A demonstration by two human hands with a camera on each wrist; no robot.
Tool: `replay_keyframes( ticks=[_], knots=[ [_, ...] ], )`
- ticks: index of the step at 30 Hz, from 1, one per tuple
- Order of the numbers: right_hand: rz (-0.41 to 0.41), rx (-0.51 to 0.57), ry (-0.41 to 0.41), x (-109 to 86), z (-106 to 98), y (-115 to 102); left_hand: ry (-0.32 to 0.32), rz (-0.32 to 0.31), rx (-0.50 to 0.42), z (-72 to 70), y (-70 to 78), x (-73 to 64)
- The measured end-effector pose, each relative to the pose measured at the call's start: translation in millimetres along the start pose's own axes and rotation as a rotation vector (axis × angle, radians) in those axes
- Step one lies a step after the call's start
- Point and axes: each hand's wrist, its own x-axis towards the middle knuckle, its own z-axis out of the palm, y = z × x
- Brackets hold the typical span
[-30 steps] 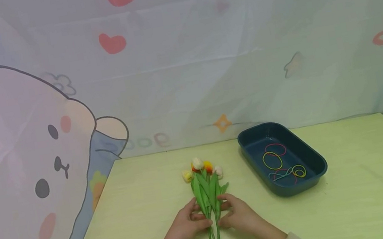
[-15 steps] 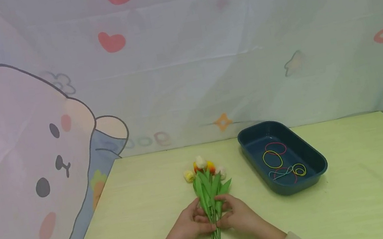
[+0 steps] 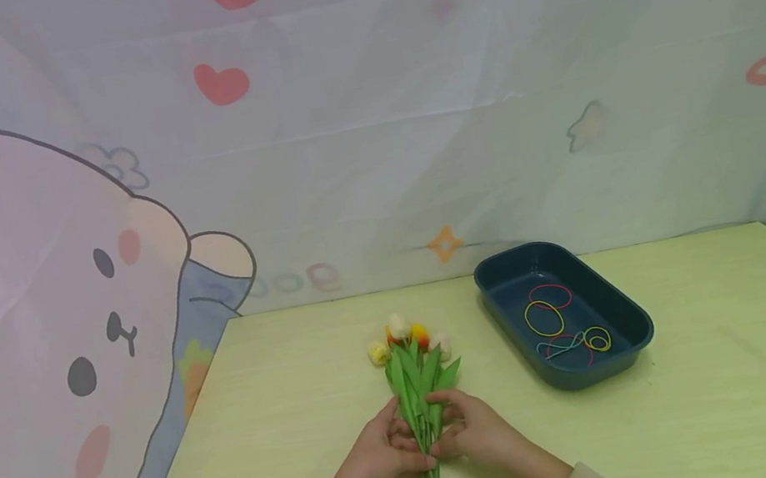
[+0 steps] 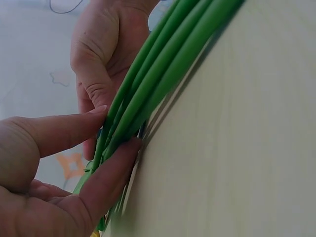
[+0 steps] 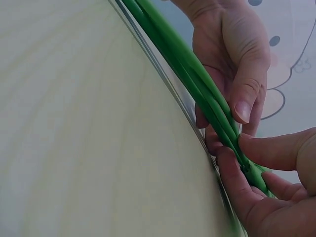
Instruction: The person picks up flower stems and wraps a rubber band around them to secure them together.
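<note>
1. Where the bare stems meet the leaves (image 3: pixel 405 370), two hands hold a bunch of flowers (image 3: pixel 415 386) between them.
2. The left hand (image 3: pixel 381 452) is on one side. Its thumb and a finger pinch the green stems (image 4: pixel 158 64) from two sides.
3. The right hand (image 3: pixel 477 428) is on the other side, pinching the same stems with its thumb and fingers. The two hands are very close, and their thumb tips come near each other at the stems.
4. The flower heads (image 3: pixel 398 328) are past the fingers, on the far side, and are white, yellow, orange-red and pale pink. Below the hands, the stems run toward the person and out of the picture.
5. All this is over the middle of a light yellow-green table (image 3: pixel 287 390).
6. To the right is a dark blue tray (image 3: pixel 603 370) with thin red, yellow and blue-green loops (image 3: pixel 586 339) in it.
7. Pale, round letters (image 3: pixel 323 277) are on the cloth (image 3: pixel 371 165) behind, near a big bunny (image 3: pixel 26 332). They are too faint to read.
</note>
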Motion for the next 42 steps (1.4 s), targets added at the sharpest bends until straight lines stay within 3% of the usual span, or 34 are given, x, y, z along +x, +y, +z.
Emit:
replay_keyframes(
  ticks=[9, 18, 27, 33, 38, 42],
  knots=[
    [-0.005, 0.003, 0.005, -0.7, 1, -1, 0.007, -0.028, 0.094, 4.3, 1.4, -2.2],
    [-0.045, -0.001, 0.045, -1.1, 0, -3, -0.024, -0.018, -0.031, 8.5, 4.2, -4.5],
    [-0.084, -0.03, 0.065, -1.8, -3, -10, 0.011, 0.018, -0.02, 9.6, 8.2, -5.0],
    [-0.156, -0.134, 0.074, -2.4, -6, -17, 0.028, 0.0, -0.079, 11.2, 18.6, -5.2],
    [-0.217, -0.228, 0.115, -4.7, -10, -30, 0.04, 0.034, -0.1, 12.0, 32.2, -6.1],
    [-0.258, -0.235, 0.114, -7.9, -13, -44, 0.058, 0.065, -0.106, 11.4, 44.8, -7.4]
  ],
)
